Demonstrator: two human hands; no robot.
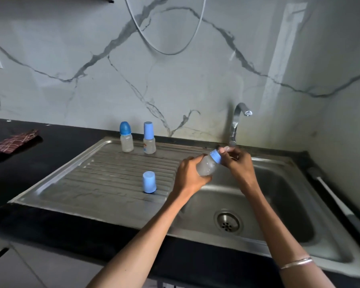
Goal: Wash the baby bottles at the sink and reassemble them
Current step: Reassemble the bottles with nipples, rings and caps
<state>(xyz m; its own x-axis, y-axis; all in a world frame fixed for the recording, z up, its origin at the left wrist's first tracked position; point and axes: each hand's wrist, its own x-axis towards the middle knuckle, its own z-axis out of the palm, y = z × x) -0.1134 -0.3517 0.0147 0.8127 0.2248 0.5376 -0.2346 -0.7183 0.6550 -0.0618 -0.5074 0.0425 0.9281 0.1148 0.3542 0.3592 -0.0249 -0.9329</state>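
Note:
My left hand (188, 174) grips the clear body of a baby bottle (206, 166), tilted over the left edge of the sink basin (279, 196). My right hand (238, 163) has its fingers curled round the bottle's blue collar (216, 156) and nipple end. A loose blue cap (149, 181) stands on the ribbed drainboard (104, 173). Two more capped bottles stand upright at the drainboard's back: one with a rounded dark-blue cap (126, 137), one with a tall light-blue cap (149, 138).
A steel tap (237, 121) rises behind the basin, no water running. The drain (228, 222) lies in the basin floor. A folded checked cloth (15, 140) lies on the black counter at the left. A long-handled tool (330, 194) lies along the right rim.

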